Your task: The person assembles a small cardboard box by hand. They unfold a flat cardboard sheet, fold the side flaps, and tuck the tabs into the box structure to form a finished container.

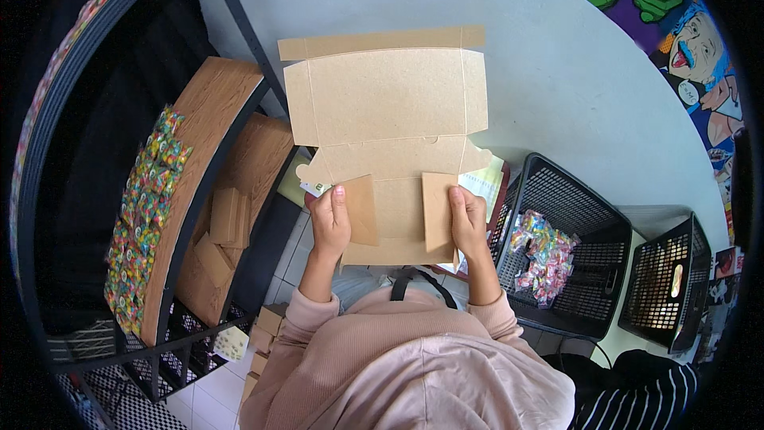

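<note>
Both forearms come up from the lower edge in pink sleeves pushed back to mid-forearm, elbows tucked near the torso, wrists roughly straight. Left hand (330, 223) raised in front of the chest, fingers curled together, thumb laid flat and pointing up along its inner side, pinching closed. Right hand (468, 221) mirrors it at the same height, well apart from the left, thumb up on its inner side, fingers wrapped behind.

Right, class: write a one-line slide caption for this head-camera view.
Two hands, left hand and right hand, fold the side flaps of a flat brown cardboard box blank beside a black plastic basket.
</note>
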Demonstrator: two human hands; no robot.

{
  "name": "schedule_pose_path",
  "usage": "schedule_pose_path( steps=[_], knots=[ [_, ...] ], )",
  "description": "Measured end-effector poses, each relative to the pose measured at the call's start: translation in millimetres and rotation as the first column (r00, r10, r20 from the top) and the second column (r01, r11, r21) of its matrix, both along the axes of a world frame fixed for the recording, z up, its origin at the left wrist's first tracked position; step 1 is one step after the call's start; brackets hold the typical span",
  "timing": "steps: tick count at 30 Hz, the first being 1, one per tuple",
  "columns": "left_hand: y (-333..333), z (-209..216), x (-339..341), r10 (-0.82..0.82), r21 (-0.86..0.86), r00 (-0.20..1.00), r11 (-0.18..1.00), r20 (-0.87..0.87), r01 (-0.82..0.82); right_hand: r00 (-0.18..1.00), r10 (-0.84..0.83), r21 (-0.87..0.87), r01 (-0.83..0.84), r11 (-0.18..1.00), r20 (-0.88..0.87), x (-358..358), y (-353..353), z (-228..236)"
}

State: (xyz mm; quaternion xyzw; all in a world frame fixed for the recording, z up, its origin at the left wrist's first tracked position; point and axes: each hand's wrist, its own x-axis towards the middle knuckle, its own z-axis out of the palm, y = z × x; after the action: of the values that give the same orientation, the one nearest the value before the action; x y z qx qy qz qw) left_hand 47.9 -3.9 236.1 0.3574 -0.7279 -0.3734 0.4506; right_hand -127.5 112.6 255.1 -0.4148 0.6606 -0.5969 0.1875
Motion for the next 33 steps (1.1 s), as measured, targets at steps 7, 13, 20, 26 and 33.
schedule_pose_path(
  steps=[7,13,20,26,33],
  knots=[
    [-42.6,-2.7,-23.4,-0.15,0.083,0.976,0.983,-0.158,0.164,0.987,-0.151,-0.059,0.148,0.987,-0.061,-8.7,-23.1,5.9],
    [-89.2,-4.7,-27.2,-0.199,0.622,0.735,0.418,-0.649,0.662,0.994,-0.045,-0.194,0.062,0.979,0.095,-9.4,-41.5,-6.9],
    [-107.6,9.8,-31.7,-0.162,0.677,0.703,0.191,-0.692,0.711,0.762,0.38,-0.558,-0.029,0.829,0.524,-26.4,-52.6,-12.1],
    [-116.7,-10.2,-31.4,-0.188,0.689,0.72,0.21,-0.668,0.694,0.629,0.376,-0.498,0.02,0.867,0.681,-22.1,-67.1,-5.5],
    [-112.0,5.4,-50.9,-0.162,0.671,0.736,0.318,-0.657,0.669,0.641,0.532,-0.633,-0.09,0.769,0.554,-36.5,-70.4,-11.8]
  ],
)
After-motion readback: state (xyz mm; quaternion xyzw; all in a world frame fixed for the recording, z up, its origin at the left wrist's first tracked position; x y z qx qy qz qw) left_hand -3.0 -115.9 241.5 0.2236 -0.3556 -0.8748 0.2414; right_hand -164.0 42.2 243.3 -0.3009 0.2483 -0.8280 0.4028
